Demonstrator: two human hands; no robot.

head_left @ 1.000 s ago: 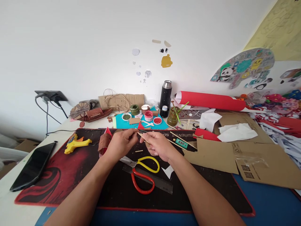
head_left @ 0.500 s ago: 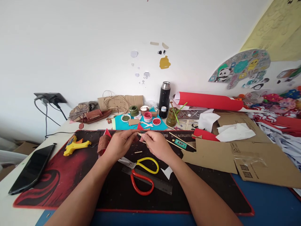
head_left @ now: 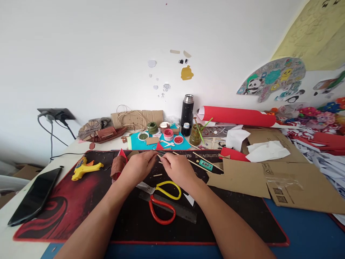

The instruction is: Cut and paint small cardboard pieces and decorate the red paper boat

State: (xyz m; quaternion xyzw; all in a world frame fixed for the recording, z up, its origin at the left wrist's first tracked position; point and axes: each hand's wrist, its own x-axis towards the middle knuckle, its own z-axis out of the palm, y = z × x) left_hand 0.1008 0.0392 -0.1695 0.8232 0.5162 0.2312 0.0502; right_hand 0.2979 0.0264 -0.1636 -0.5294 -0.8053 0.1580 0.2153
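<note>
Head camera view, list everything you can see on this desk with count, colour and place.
wooden stick: one, pale, pinched between both hands
scissors: one, yellow and red handles, on the mat under the hands
ruler: one, dark, under the scissors
desk mat: one, black and red, centre
glue gun: one, yellow, mat's left part
phone: one, black, far left
thermos: one, black, by the wall
paper roll: one, red, back right
cardboard sheet: one, brown, right
paint pots: several, red and green, on teal paper
left hand: on the stick
right hand: on the stick
</note>
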